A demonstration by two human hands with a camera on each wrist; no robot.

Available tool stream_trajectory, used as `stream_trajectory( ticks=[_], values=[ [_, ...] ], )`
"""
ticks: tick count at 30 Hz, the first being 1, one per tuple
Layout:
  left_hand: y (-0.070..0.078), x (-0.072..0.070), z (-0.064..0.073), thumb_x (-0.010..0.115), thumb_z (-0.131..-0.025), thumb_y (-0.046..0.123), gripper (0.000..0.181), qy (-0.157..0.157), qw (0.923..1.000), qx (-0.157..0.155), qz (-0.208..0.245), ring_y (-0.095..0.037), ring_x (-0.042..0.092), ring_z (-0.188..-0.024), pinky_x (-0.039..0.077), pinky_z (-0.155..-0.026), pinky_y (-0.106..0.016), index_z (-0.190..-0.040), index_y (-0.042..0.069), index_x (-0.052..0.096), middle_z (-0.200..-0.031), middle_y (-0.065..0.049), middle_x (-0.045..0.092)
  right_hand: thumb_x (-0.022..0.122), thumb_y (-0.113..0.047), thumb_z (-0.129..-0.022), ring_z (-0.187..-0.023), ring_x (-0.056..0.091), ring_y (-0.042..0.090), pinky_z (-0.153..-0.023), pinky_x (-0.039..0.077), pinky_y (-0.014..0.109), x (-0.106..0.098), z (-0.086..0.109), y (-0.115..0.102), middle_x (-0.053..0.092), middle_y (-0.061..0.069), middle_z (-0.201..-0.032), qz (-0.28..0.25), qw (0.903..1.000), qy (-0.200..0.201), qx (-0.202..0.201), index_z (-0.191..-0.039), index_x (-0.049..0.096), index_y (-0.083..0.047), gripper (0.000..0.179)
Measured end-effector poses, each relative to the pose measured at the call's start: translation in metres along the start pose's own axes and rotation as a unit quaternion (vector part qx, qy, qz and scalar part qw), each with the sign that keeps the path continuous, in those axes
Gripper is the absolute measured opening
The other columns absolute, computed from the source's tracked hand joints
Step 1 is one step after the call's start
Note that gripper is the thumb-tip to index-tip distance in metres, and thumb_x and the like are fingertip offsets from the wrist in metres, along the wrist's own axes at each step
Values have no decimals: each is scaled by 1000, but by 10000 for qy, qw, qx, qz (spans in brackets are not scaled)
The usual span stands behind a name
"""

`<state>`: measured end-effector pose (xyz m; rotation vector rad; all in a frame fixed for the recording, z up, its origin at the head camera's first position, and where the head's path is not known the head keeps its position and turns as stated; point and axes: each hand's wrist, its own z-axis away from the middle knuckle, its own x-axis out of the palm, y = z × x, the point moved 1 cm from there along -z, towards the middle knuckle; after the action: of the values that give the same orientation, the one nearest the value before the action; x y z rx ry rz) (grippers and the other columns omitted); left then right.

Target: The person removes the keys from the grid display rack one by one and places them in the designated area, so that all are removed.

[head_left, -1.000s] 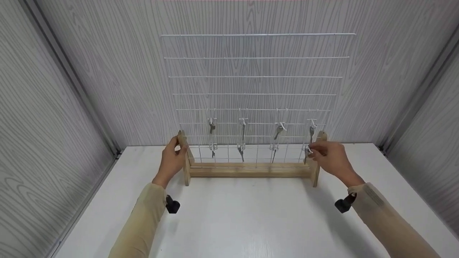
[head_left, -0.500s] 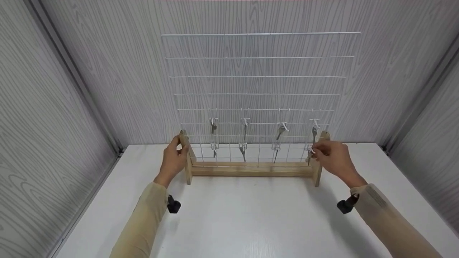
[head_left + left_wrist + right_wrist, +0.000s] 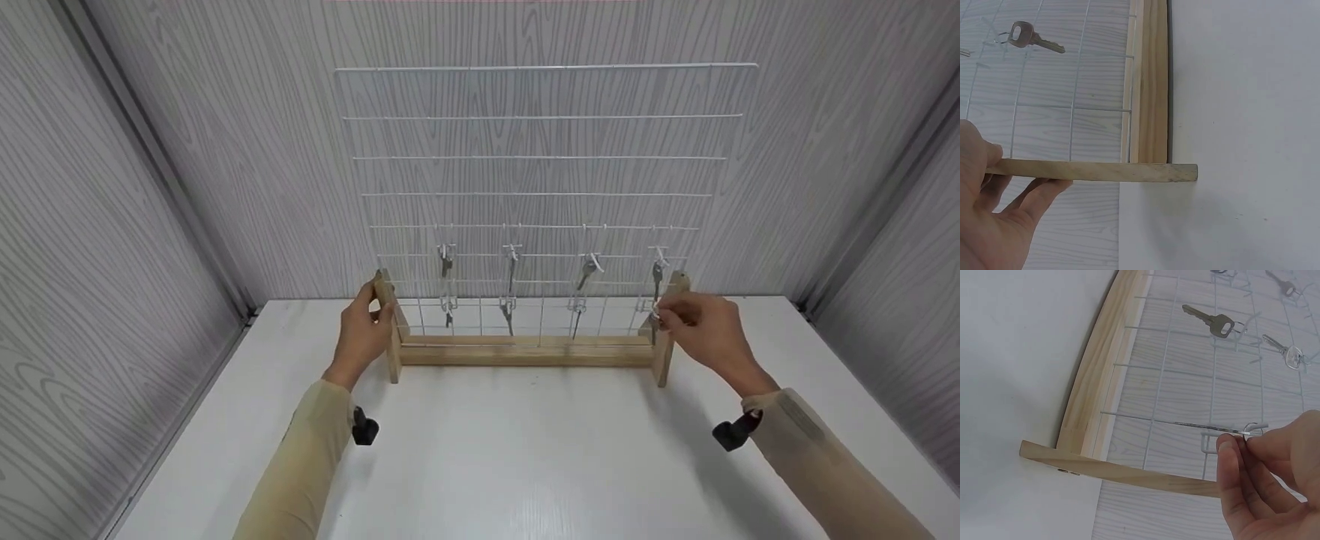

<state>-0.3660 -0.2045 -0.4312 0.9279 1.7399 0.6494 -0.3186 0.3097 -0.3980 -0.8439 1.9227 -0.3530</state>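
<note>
A white wire grid (image 3: 540, 193) stands upright in a wooden stand (image 3: 525, 356), with several metal keys hanging by rings from white hooks in two rows. My left hand (image 3: 364, 330) grips the left wooden side post (image 3: 1095, 170), thumb and fingers on either side of it. At the lower right hook (image 3: 1207, 441), my right hand (image 3: 701, 326) pinches a key (image 3: 1202, 426) by its ring (image 3: 1252, 430) end. That key appears edge-on in the right wrist view; whether its ring is still round the hook I cannot tell. Another key (image 3: 1024, 35) hangs near the left hand.
The stand rests on a white table (image 3: 525, 457) near its back edge. Grey wood-patterned panels (image 3: 187, 150) enclose the table behind and at both sides. The right side post (image 3: 667, 345) stands close beside the right hand.
My right hand has shifted slightly to the right with the pinched key, away from the lower right hook's base. My left hand keeps its grip on the post. The view has shifted a little.
</note>
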Motion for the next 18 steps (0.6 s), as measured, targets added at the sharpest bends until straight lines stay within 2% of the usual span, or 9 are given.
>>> stream_trajectory(
  ticks=[6,13,18],
  values=[
    [-2,-1,2,50,-113,12,51,34,10000,40,62,-47,63,-133,60,-107,-52,-162,1,39,-162,-25,47,71,-5,-101,-76,73,10,-64,55,12,-5,6,-3,81,13,-94,-30,10000,6,47,-109,80,-2,12],
    [-3,-3,4,49,-113,12,52,-52,9998,-1,211,-46,63,-132,58,-109,-52,-163,3,38,-162,-23,47,71,-2,-100,-77,74,12,-66,56,12,-7,13,-9,81,13,-94,-116,9999,-8,32,-105,80,-2,11],
    [-1,0,2,49,-114,12,53,-45,9998,11,173,-47,64,-131,59,-108,-53,-164,4,35,-162,-21,48,71,-1,-100,-77,74,4,-66,57,12,-8,16,-18,81,14,-96,-285,9996,-65,-51,-106,79,0,10]
  ],
)
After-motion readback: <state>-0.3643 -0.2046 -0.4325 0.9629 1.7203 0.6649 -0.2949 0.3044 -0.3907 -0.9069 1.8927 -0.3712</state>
